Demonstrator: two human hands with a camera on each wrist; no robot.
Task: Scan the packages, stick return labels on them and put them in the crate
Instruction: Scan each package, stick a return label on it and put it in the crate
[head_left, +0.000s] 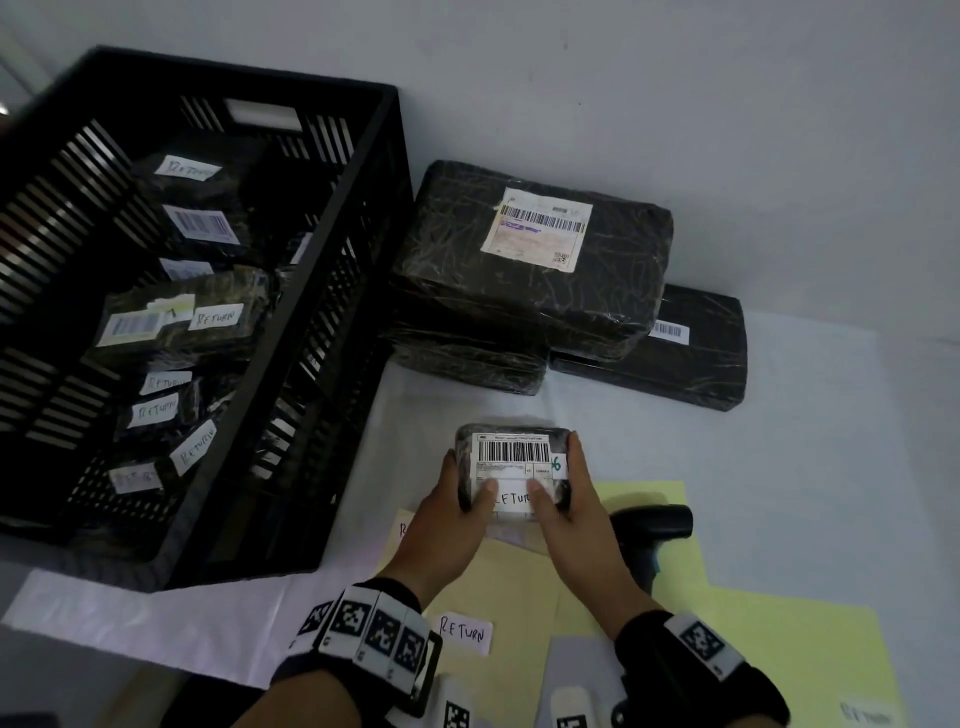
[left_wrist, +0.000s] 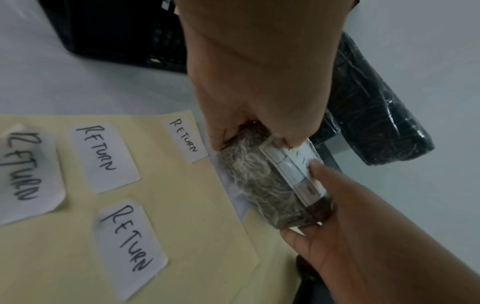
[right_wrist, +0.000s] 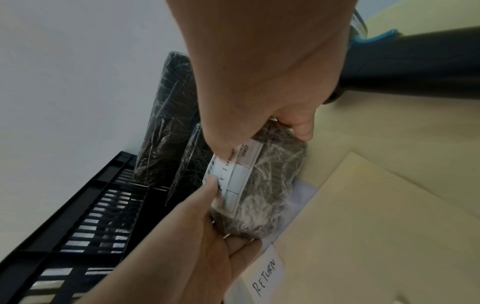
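Nearest the person, spare RETURN stickers (left_wrist: 105, 156) lie on yellow backing sheets (head_left: 779, 639), and a black handheld scanner (head_left: 655, 525) rests just beside the right wrist. Between the hands sits the small wrapped package (head_left: 511, 465), held just above the sheets. The left hand (head_left: 457, 512) grips its left side and the right hand (head_left: 569, 506) its right, fingers curled round the edges while both thumbs press on the RETURN label (head_left: 514, 500) below the barcode label (head_left: 511, 452).

To do this step well, the person would likely rub the thumbs outward from the middle so the sticker beds flat on the crinkled film (its edges could lift on such wrinkles), keeping it off the barcode.

The package looks dark, rounded at the corners and bound in glossy clear wrap, probably slightly yielding.

Farther off, to the left, the black slatted crate (head_left: 332, 270) already holds several labelled parcels; beyond the hands, larger wrapped packages (head_left: 530, 265) are stacked, awaiting their turn.
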